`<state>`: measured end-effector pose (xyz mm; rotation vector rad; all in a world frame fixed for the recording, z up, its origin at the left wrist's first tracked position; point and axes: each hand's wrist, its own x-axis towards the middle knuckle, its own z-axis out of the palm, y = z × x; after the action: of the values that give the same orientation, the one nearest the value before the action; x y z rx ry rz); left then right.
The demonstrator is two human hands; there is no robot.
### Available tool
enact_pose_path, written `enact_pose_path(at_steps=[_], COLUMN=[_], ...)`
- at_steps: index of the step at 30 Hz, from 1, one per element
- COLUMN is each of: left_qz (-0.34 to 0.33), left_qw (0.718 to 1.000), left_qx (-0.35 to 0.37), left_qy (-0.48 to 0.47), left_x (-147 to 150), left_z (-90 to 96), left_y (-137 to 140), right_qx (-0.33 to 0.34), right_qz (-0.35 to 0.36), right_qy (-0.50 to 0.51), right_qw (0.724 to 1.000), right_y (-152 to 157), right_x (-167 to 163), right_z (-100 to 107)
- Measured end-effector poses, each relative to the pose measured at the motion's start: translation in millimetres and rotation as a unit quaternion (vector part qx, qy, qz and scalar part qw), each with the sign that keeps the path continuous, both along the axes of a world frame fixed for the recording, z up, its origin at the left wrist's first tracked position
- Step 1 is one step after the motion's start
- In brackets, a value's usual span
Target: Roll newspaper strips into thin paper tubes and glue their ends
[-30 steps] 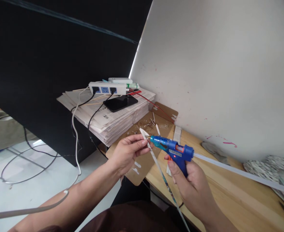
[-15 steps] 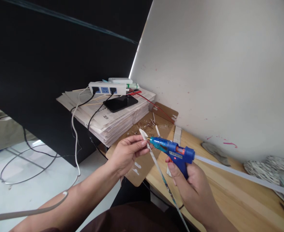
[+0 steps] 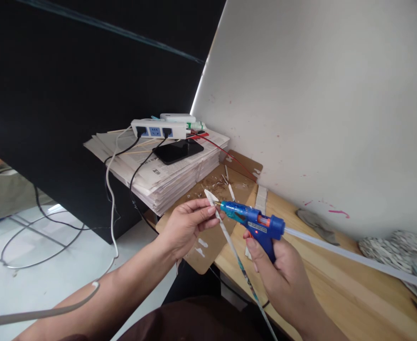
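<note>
Between thumb and fingers, my left hand point(image 3: 190, 220) pinches a long thin rolled paper strip point(image 3: 234, 247) near its white, pointed upper end. The strip slants down toward my lap, with some coloured print on its lower part. My right hand point(image 3: 286, 272) is wrapped round the handle of a blue hot glue gun point(image 3: 256, 221), whose small red light is lit. Its metal nozzle points left and is at the strip, just beside my left fingertips; whether it touches cannot be made out. A long whitish glue stick point(image 3: 358, 258) runs out of the gun's back.
A stack of newspapers point(image 3: 180, 182) carries a white power strip point(image 3: 158, 129) and a black phone point(image 3: 178, 151). Scraps lie on a brown board point(image 3: 208, 246) over the wooden table point(image 3: 318, 289). Cables hang at left. A bundle of paper strips point(image 3: 389, 248) is at right.
Both hands, the strip and the glue gun hold almost the same place. The view has shifted very slightly.
</note>
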<state>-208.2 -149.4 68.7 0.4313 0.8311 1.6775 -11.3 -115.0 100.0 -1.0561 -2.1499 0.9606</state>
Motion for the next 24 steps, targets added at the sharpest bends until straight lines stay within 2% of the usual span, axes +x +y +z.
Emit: enact_pose_path(at_steps=[11,18,21,23,24], left_qz=[0.004,0.014,0.016,0.019,0.021], left_qw=[1.0,1.0,1.0,1.0,1.0], left_qx=[-0.013,-0.011,-0.009,-0.012,-0.013], left_qy=[0.017,0.01,0.008,0.003,0.0], left_x=[-2,-4,-4,-5,-5], left_z=[-1.4,-3.3,-2.3,-1.3,-0.5], left_y=[-1,-1,-4,-7,-8], right_qx=[0.062,0.058,-0.017,-0.131,-0.197], right_qz=[-0.014,-0.02,-0.031,-0.047,-0.056], right_qy=[-0.015,-0.022,0.046,0.137,0.19], right_qw=[0.998,0.998,0.998,0.981,0.96], right_y=[0,1,10,20,25], right_x=[0,-2,-7,-14,-17], right_z=[-4,-4,-10,-14,-16])
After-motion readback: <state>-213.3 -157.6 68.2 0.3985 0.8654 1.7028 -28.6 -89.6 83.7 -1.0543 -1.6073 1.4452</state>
